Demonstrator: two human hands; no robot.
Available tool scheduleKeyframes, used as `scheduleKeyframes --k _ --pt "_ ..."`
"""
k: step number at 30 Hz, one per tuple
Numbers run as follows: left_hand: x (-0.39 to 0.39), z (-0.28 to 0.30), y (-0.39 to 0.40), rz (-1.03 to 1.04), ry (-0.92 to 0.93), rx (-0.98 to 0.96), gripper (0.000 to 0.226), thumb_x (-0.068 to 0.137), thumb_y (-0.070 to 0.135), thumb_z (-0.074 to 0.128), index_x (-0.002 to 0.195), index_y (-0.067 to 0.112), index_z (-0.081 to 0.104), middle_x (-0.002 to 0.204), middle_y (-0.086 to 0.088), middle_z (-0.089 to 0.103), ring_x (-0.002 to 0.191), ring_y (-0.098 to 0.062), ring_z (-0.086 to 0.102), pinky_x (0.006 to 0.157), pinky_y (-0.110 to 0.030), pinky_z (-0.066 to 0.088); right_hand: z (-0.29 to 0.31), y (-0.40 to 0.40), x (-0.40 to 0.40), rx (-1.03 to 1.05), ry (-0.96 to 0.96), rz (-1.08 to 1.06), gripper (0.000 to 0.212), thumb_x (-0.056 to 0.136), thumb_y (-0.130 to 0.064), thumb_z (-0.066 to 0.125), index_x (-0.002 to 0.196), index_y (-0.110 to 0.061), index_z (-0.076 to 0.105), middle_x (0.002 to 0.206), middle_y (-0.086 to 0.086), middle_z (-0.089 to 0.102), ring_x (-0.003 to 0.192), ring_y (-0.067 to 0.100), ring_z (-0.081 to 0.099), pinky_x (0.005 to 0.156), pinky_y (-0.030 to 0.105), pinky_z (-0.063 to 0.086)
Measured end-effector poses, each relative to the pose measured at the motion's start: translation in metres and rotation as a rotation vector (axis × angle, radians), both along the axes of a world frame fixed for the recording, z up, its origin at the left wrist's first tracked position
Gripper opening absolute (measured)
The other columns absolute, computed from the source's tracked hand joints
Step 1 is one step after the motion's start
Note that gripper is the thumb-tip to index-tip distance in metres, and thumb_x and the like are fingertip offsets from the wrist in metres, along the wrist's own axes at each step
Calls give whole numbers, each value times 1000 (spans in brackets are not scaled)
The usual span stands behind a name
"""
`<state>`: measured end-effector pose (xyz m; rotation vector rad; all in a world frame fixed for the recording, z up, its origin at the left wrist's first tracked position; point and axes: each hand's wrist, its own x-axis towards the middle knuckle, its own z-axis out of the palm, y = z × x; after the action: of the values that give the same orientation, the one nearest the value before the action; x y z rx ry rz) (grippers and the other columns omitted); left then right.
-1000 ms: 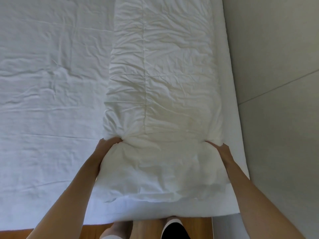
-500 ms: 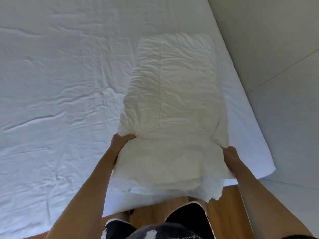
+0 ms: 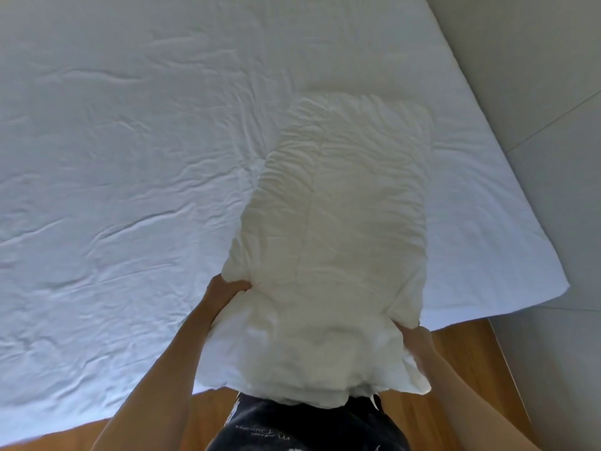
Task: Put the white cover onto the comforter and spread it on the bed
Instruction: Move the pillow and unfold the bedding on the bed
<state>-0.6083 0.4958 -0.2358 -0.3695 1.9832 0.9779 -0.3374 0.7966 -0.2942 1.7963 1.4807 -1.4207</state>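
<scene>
My left hand (image 3: 224, 292) grips the left side of the folded, cream-white quilted comforter (image 3: 328, 242), fingers curled into the fabric. My right hand (image 3: 419, 341) clutches its right side, mostly buried in the folds. I see the near end bunched against my dark printed shirt (image 3: 309, 428); the far end lies on the wrinkled white sheet of the bed (image 3: 130, 157), near its right corner, over the wooden floor (image 3: 455, 385).

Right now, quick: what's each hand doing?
Left hand: grips the comforter's left edge.
Right hand: holds its right edge, fingers mostly hidden by fabric.
</scene>
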Motion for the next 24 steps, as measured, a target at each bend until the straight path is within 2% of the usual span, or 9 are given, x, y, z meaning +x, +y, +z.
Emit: scheduleKeyframes --k 7,9,11,13,15,18,20,23,24 --pt "-16 -4 6 -32 0 -36 75 55 32 79 122 2 60 110 -15 65 93 -25 59 76 -32 45 -4 3 -8 13 -15 -38 61 78 -41 76 115 5 58 86 15 67 78 28 61 67 34 44" --pt "-39 1 4 -87 35 -40 75 51 30 77 119 2 62 110 -15 65 94 -25 60 77 -32 46 -5 -18 -20 4 4 -61 59 79 -40 76 111 6 60 75 13 64 70 25 57 64 31 43" --pt "-71 4 -2 -145 98 -31 58 58 21 82 111 5 65 106 -13 66 94 -24 62 76 -29 46 -5 -50 -37 25 47 -58 50 85 -35 71 115 5 60 69 9 60 66 21 55 62 24 44" --pt "-113 8 -15 -213 206 -51 42 71 7 84 109 3 67 109 -16 67 98 -22 62 79 -30 45 1 -92 -62 28 135 -85 33 89 -32 66 108 -5 66 79 5 63 77 21 59 74 24 47" --pt "-161 12 -34 -299 309 -135 48 70 13 85 114 2 67 115 -18 67 103 -24 63 85 -35 47 10 -142 -93 -14 224 -106 13 92 -34 62 97 -22 65 94 0 65 90 20 59 88 36 47" --pt "-220 26 -59 -458 435 -458 61 68 34 82 122 12 63 120 -17 64 112 -32 60 93 -40 45 4 -216 -140 -154 231 1 32 87 -42 64 109 -19 65 106 2 67 101 22 60 94 43 48" --pt "-247 33 -71 -481 566 -687 51 80 28 73 125 11 56 124 -19 60 117 -37 54 97 -43 41 -6 -253 -166 -339 188 122 51 70 -51 69 108 -17 66 103 3 69 97 21 64 86 40 53" --pt "-255 24 -84 -439 659 -763 43 89 16 58 131 10 49 127 -22 54 122 -40 48 100 -45 39 -2 -280 -182 -511 75 375 18 83 -34 67 77 -21 56 73 -3 55 60 8 50 53 21 39" --pt "-246 14 -86 -441 616 -715 46 90 19 58 134 12 47 130 -22 52 124 -40 46 101 -45 38 -3 -278 -182 -473 48 434 22 87 -28 64 71 -21 51 69 -3 49 57 8 44 52 21 35"
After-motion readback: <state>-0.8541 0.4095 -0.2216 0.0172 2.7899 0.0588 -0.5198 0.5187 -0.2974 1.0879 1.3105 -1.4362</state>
